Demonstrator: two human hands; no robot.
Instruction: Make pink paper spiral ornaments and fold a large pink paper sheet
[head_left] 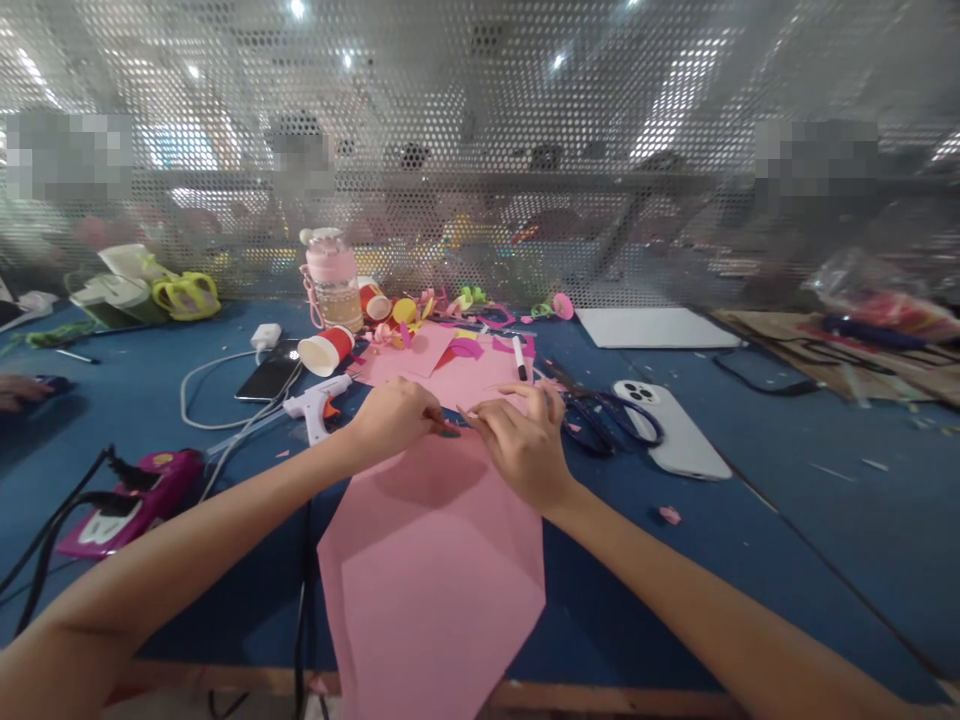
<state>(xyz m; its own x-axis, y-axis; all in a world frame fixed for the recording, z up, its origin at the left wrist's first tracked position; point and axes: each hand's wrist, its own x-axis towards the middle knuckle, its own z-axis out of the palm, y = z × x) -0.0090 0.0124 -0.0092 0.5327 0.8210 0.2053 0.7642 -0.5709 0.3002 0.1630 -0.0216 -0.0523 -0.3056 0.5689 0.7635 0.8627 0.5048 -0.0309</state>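
Note:
A large pink paper sheet (pixel 435 570) lies on the blue table (pixel 787 520) in front of me, its near end hanging over the table edge. My left hand (pixel 394 415) and my right hand (pixel 521 445) meet at the sheet's far edge. Both pinch the paper there with fingertips close together. A small dark bit shows between the fingertips; I cannot tell what it is. More pink sheets (pixel 450 375) lie just beyond my hands.
Scissors (pixel 600 415) and a white phone (pixel 671 430) lie right of my hands. A white glue gun (pixel 319 405), red paper cups (pixel 326 350), a pink bottle (pixel 330 280), a marker (pixel 519 357), cables and paper scraps sit to the left and behind. A perforated metal screen stands at the back.

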